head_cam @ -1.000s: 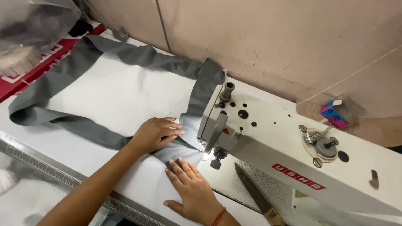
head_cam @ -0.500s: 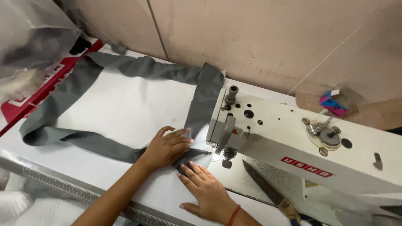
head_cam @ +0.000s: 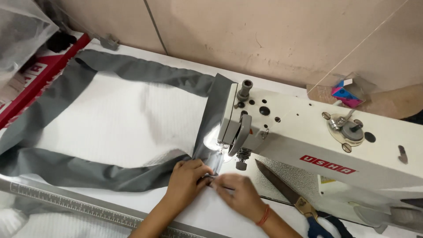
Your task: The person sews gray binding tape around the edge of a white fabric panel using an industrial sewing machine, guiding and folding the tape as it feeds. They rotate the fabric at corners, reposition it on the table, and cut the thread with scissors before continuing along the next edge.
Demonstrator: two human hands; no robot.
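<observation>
On the white counter (head_cam: pixel 119 119) we see one long grey fabric strip (head_cam: pixel 88 169) looping from the far left round to the needle; it looks light, soft and floppy (likely a little slick), so we judge it best held flat near the edge just before the foot. Our left hand (head_cam: pixel 187 180) pinches that end, fingers clenched on the cloth, and our right hand (head_cam: pixel 238 194) meets it, fingertips grasping the same spot. Then one white sewing machine (head_cam: pixel 317 150), and one pair of scissors (head_cam: pixel 291 198).
</observation>
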